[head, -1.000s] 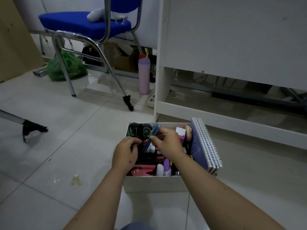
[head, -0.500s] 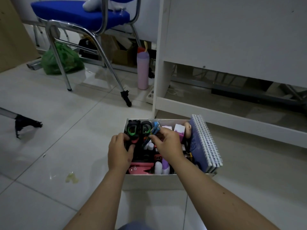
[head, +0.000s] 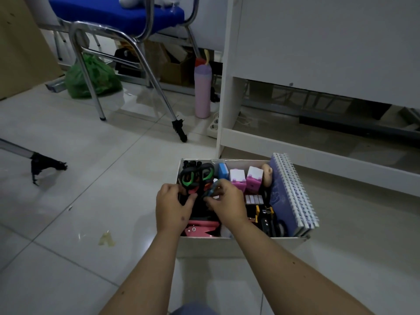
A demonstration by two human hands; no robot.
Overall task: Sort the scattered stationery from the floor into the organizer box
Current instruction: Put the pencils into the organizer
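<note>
1. The right hand point(head: 227, 202) is over the middle of the organizer box point(head: 245, 243), its thumb and fingertips pinched on a small blue item point(head: 211, 189); the light is dim, so I take it for a pen or clip but cannot tell which.
2. The left hand point(head: 173, 204) is at the box's left wall, fingers curled down into the dark items there. Whether it grips one of them or only steadies the pile I cannot tell.
3. Just beyond the left hand, in the box's far-left corner, the green-handled scissors point(head: 197, 175) stand handles up.
4. A second ago the blue item stood higher, between the two hands, with the left hand gripping the scissors' handles; now it sits lower among the contents and the scissors stand clear of the left hand. I read that as the piece being seated in its slot, so this item is nearly sorted.
5. Also different: more of the box's far row shows than before, namely a blue block point(head: 223, 170) and two pink-and-white blocks point(head: 246, 179).
6. Along the box's right wall lean the spiral notebooks point(head: 293, 194); at its near-left corner lies a pink stapler point(head: 201, 228).
7. No loose stationery shows on the floor point(head: 102, 178) around the box, which suggests the task is close to done.
</note>
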